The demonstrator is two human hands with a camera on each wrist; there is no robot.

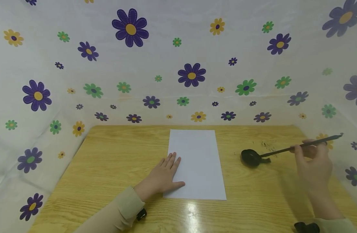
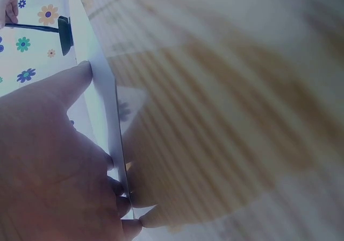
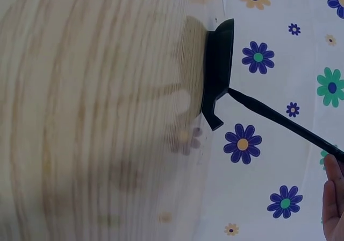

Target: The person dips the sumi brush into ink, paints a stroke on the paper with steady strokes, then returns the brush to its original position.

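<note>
A sheet of white paper (image 1: 197, 161) lies on the wooden table. My left hand (image 1: 163, 176) rests flat on its left side, fingers spread and thumb pointing right. Seen from the left wrist, that hand (image 2: 54, 160) presses along the sheet's edge. To the right of the paper sits a small black ink dish (image 1: 250, 158) with a short tab handle. With fingertips and thumb my right hand (image 1: 315, 166) pinches a long dark calligraphy brush (image 1: 302, 145). Its lower end reaches the dish; whether the bristles touch ink is hidden. The right wrist view shows the dish (image 3: 219, 58) side-on.
Small dark specks (image 1: 268, 145) mark the table (image 1: 117, 155) behind the dish. White sheeting (image 1: 155, 58) printed with flowers rises behind the table and at both sides. Black wrist devices (image 1: 141, 214) sit at both sleeve cuffs.
</note>
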